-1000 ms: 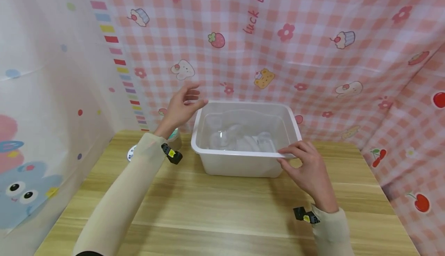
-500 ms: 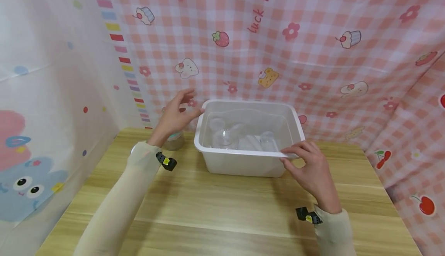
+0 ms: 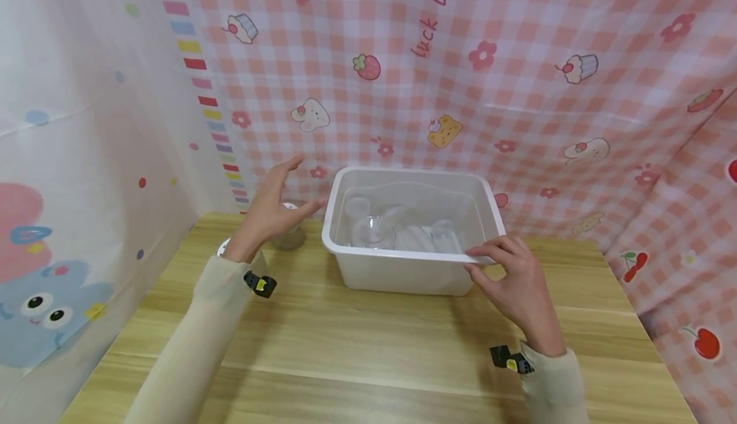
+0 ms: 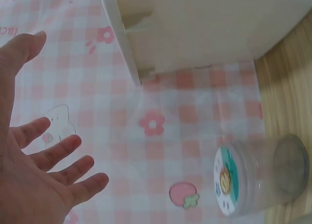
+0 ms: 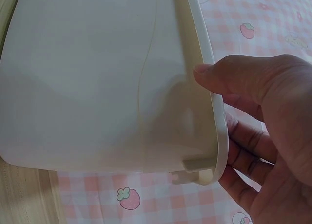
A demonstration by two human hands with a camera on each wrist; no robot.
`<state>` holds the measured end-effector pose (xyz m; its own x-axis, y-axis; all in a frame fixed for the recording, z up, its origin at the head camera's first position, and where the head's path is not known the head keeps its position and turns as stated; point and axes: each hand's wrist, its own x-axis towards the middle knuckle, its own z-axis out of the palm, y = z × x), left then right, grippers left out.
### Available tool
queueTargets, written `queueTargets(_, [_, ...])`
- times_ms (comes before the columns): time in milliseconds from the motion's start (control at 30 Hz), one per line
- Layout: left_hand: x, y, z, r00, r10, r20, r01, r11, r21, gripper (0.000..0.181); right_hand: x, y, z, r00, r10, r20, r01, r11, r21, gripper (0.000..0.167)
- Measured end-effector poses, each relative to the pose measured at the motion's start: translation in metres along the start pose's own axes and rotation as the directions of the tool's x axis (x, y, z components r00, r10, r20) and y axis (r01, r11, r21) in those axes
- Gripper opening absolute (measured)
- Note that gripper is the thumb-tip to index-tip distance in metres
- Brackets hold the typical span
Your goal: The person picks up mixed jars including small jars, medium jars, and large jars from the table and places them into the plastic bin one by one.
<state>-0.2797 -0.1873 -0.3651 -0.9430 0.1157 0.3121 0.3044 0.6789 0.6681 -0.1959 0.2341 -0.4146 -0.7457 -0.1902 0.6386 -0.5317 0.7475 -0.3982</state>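
Note:
A white plastic bin stands on the table with several clear plastic items inside, hard to tell apart. My right hand pinches the rim at the bin's front right corner; in the right wrist view the thumb lies on the lip and the other fingers are across it. Left of the bin, my left hand hovers with fingers spread, holding nothing. Below it stands a clear jar with a white and green lid. A second white-lidded container is mostly hidden behind my left wrist.
The wooden table stretches in front of the bin. A pink checked cloth hangs right behind it, with a white patterned cloth on the left side.
My left hand has moved left and down, away from the bin's back left corner toward the jars. My right hand keeps its grip on the rim. The view has shifted slightly.

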Motion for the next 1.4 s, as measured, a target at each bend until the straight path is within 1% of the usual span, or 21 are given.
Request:
queueTargets(200, [-0.011,-0.011,-0.006,0.999,0.018,-0.032,-0.016,0.998,0.057,0.098,0.0,0.001,-0.001,1.0,-0.007,-0.007,0.007,1.0,0.005,0.024])
queueTargets(367, [-0.023,-0.023,-0.012,0.999,0.013,-0.048,-0.008,0.995,0.098,0.1,0.0,0.001,-0.001,1.0,-0.002,0.001,0.002,1.0,0.002,0.023])
queueTargets(567, [-0.04,-0.039,-0.015,0.997,-0.062,-0.047,0.067,0.991,0.119,0.099,-0.002,0.0,0.0,1.0,0.014,0.01,-0.014,1.0,0.002,0.023])
queueTargets(667, [-0.049,-0.047,-0.015,0.994,-0.102,-0.047,0.108,0.984,0.139,0.103,-0.001,0.001,0.0,1.0,0.007,0.009,-0.007,1.0,0.007,0.023])
queueTargets(800, [-0.059,-0.056,-0.014,0.989,-0.131,-0.067,0.14,0.978,0.153,0.105,-0.001,0.001,0.0,1.0,-0.004,0.004,0.003,1.0,0.018,0.023])
queueTargets(900, [-0.066,-0.063,-0.013,0.984,-0.154,-0.086,0.165,0.976,0.144,0.108,-0.001,0.001,0.001,1.0,-0.011,0.0,0.011,1.0,0.021,0.023])
queueTargets(1033, [-0.076,-0.072,-0.012,0.972,-0.206,-0.111,0.218,0.97,0.108,0.112,-0.001,0.001,0.001,1.0,-0.004,0.003,0.004,1.0,0.017,0.023])
queueTargets(1200, [-0.089,-0.086,-0.01,0.956,-0.253,-0.149,0.266,0.961,0.071,0.113,-0.001,0.001,0.0,1.0,0.01,0.012,-0.01,1.0,0.009,0.023])
queueTargets(1267, [-0.093,-0.09,-0.009,0.947,-0.272,-0.168,0.284,0.958,0.047,0.114,-0.001,0.0,0.0,1.0,0.014,0.014,-0.014,1.0,0.004,0.022])
queueTargets(1400, [-0.099,-0.097,-0.006,0.926,-0.328,-0.187,0.329,0.944,-0.022,0.116,-0.002,0.0,0.0,1.0,0.021,0.013,-0.021,1.0,0.0,0.022])
